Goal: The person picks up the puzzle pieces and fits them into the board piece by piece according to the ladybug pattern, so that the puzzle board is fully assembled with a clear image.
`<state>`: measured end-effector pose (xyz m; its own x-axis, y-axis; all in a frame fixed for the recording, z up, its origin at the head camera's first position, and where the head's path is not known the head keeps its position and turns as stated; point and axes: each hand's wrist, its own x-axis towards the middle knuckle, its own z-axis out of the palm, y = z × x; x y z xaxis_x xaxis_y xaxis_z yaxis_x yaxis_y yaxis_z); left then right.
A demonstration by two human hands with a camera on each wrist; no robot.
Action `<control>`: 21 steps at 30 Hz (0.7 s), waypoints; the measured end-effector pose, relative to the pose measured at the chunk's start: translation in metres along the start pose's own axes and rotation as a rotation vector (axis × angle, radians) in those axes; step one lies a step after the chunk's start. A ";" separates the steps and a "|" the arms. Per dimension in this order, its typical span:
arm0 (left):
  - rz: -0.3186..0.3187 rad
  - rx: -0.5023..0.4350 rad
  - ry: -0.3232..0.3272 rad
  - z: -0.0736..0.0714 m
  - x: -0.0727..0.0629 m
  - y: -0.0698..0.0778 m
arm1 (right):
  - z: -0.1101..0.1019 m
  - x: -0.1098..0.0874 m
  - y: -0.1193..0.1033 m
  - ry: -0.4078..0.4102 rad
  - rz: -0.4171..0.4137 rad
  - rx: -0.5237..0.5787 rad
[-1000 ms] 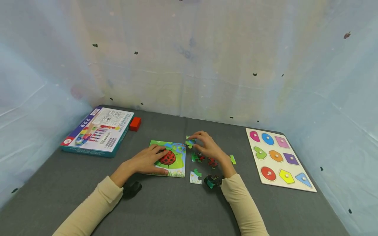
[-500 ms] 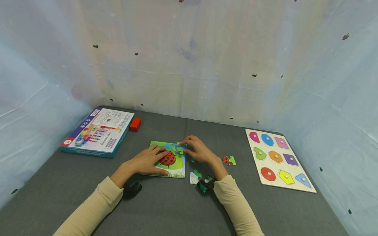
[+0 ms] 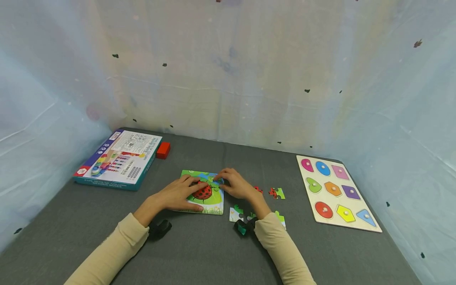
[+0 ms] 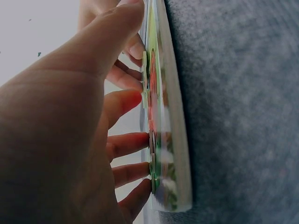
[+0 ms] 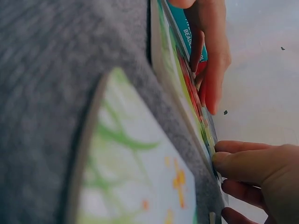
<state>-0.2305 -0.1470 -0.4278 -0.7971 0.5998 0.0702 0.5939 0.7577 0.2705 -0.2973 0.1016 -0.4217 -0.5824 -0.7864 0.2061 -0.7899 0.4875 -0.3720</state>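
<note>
A ladybug jigsaw board lies flat on the grey table. My left hand rests across its left part with fingers spread, and in the left wrist view its fingertips touch the picture's surface. At the board's upper right corner, my right hand pinches a green-and-blue puzzle piece between thumb and fingers, low over the picture. The right wrist view shows that thumb right at the board's edge; most of the piece is hidden there by the fingers.
Several loose puzzle pieces lie right of the board, including a white-and-green one and a red-and-green one. A toy box and a red block stand back left. A shape board with pegs lies at right.
My right hand has carried the puzzle piece left from beside the board onto its upper right corner, then shifted it slightly down. My left hand has stayed in place.
</note>
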 end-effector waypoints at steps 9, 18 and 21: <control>0.012 0.001 -0.004 0.002 0.001 0.001 | 0.002 0.001 -0.003 0.014 -0.005 0.004; 0.001 0.001 -0.044 -0.003 0.004 0.002 | 0.005 0.002 -0.002 0.037 0.011 -0.008; -0.028 0.009 -0.089 -0.008 0.006 0.005 | 0.006 0.003 -0.002 0.041 0.008 -0.007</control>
<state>-0.2334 -0.1419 -0.4184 -0.8008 0.5984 -0.0231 0.5728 0.7767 0.2620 -0.2963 0.0955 -0.4251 -0.5962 -0.7663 0.2396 -0.7862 0.4966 -0.3679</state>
